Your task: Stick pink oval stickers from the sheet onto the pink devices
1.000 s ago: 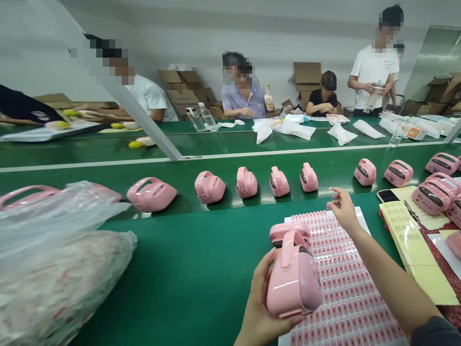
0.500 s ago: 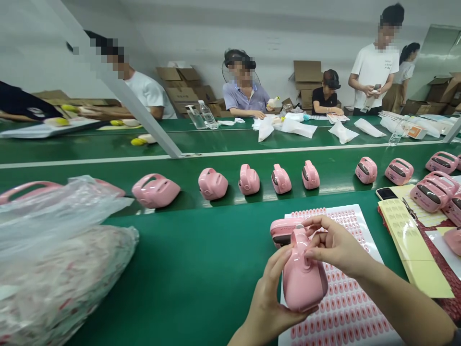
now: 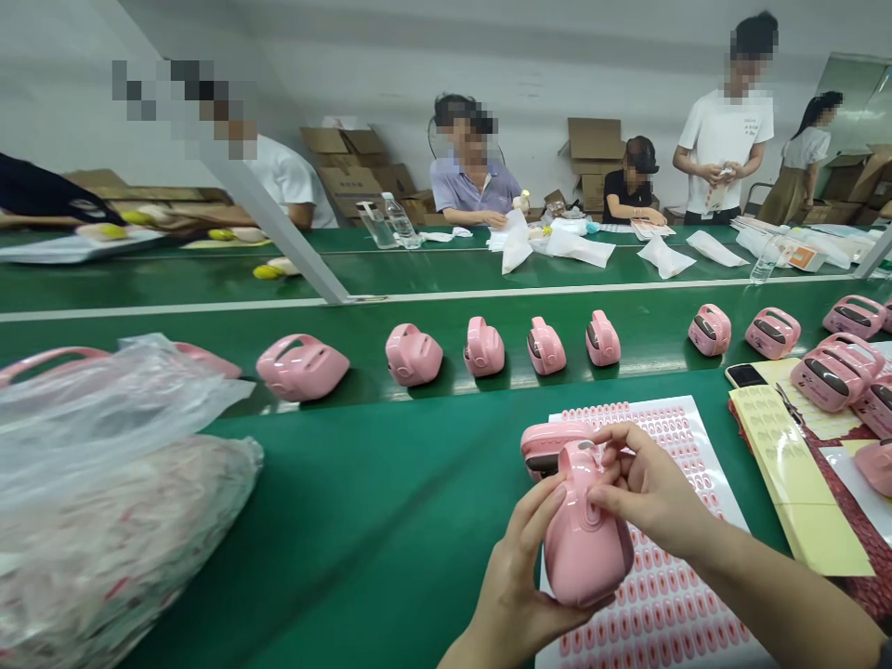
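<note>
A pink plastic device with a loop handle (image 3: pixel 583 557) is held tilted over the table in my left hand (image 3: pixel 508 571), its fingers and thumb wrapped round the body. My right hand (image 3: pixel 651 488) is closed at the handle's side; its thumb presses on a small oval spot there, and the other fingers curl by the handle top. Whether anything thin lies under the thumb is hidden. Just behind stands another pink device (image 3: pixel 544 448) with a dark front panel. Below both hands lies a white sheet (image 3: pixel 697 432) with rows of pink-red oval stickers.
Several pink devices (image 3: pixel 414 358) stand in a row on the green conveyor (image 3: pixel 655 344). A bulky clear plastic bag (image 3: pixel 125 530) lies at left. At right are yellow sticker sheets (image 3: pixel 787 474) and a phone (image 3: pixel 745 375). Co-workers (image 3: pixel 474 181) are across the line.
My right thumb and fingers have shifted slightly on the side of the device, showing more of the oval spot. My left hand keeps its hold.
</note>
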Motion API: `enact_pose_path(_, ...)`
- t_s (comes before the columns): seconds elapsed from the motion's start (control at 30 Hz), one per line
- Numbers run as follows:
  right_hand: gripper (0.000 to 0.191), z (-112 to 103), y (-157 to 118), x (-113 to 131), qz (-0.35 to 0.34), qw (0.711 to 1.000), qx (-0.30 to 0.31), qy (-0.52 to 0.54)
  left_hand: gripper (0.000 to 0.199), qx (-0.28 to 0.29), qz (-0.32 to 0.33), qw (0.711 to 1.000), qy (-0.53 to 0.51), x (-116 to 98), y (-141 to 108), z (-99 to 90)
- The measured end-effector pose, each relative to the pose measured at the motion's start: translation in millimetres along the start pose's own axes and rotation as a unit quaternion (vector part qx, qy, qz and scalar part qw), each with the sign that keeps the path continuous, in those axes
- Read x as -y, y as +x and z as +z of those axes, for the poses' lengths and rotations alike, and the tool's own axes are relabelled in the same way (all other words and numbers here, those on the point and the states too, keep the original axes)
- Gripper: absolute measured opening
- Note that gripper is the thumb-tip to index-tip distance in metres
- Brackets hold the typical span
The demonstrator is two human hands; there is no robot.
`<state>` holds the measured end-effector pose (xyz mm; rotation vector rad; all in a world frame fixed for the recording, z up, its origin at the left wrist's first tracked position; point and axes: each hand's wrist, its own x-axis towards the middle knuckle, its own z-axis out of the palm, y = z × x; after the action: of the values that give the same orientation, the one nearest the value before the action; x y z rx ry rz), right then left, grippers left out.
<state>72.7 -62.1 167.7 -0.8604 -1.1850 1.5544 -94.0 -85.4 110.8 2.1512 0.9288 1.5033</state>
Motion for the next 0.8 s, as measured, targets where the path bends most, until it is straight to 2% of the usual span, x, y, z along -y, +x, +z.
enact_pose_path(0.07, 0.038, -1.0, -1.0, -0.4, -0.014, 0.999, 0.004, -0.03, 0.082, 0.022, 0.032, 0.998, 0.047, 1.0, -0.9, -0.4)
enact_pose_path(0.17, 0.037, -2.4, -2.9, -1.1, -0.056, 0.993, 0.004, -0.101, 0.083, 0.048, 0.043, 0.994, 0.089, 0.0, -0.1, -2.8)
enact_pose_path(0.27, 0.04, -1.7, -7.1, -3.2, -0.133, 0.97, 0.0, -0.203, 0.086, 0.069, 0.043, 0.991, 0.104, -1.7, 1.4, -5.0)
enact_pose_path(0.33, 0.046, -0.4, -11.1, -5.3, -0.223, 0.934, 0.005, -0.28, 0.085, 0.077, 0.047, 0.991, 0.101, -2.7, 2.5, -5.1)
enact_pose_path(0.43, 0.061, -1.6, -14.2, -7.6, -0.371, 0.844, 0.042, -0.385, 0.086, 0.088, 0.046, 0.992, 0.083, -3.6, 3.9, -3.8)
enact_pose_path(0.47, 0.064, -3.9, -13.3, -7.8, -0.397, 0.821, 0.046, -0.407, 0.087, 0.093, 0.042, 0.992, 0.073, -3.9, 4.1, -3.2)
enact_pose_path(0.5, 0.067, -7.6, -11.2, -8.0, -0.403, 0.812, 0.041, -0.421, 0.087, 0.097, 0.037, 0.993, 0.061, -4.1, 4.0, -2.8)
enact_pose_path(0.53, 0.068, -12.4, -8.0, -8.3, -0.387, 0.817, 0.032, -0.426, 0.086, 0.102, 0.029, 0.993, 0.046, -4.3, 3.6, -2.4)
enact_pose_path(0.6, 0.068, -24.6, 0.5, -10.7, -0.304, 0.854, 0.022, -0.421, 0.082, 0.108, 0.007, 0.994, 0.007, -5.4, 2.1, -1.6)
enact_pose_path(0.67, 0.065, -37.5, 9.0, -16.9, -0.18, 0.894, 0.07, -0.404, 0.076, 0.105, -0.026, 0.992, -0.057, -8.0, 0.7, 0.2)
enact_pose_path(0.73, 0.059, -48.9, 14.0, -25.6, -0.073, 0.916, 0.133, -0.372, 0.073, 0.107, -0.054, 0.982, -0.143, -11.9, 0.5, 3.6)
enact_pose_path(0.8, 0.05, -58.5, 13.6, -32.6, -0.019, 0.93, 0.159, -0.332, 0.071, 0.107, -0.072, 0.966, -0.225, -15.1, 1.4, 9.1)
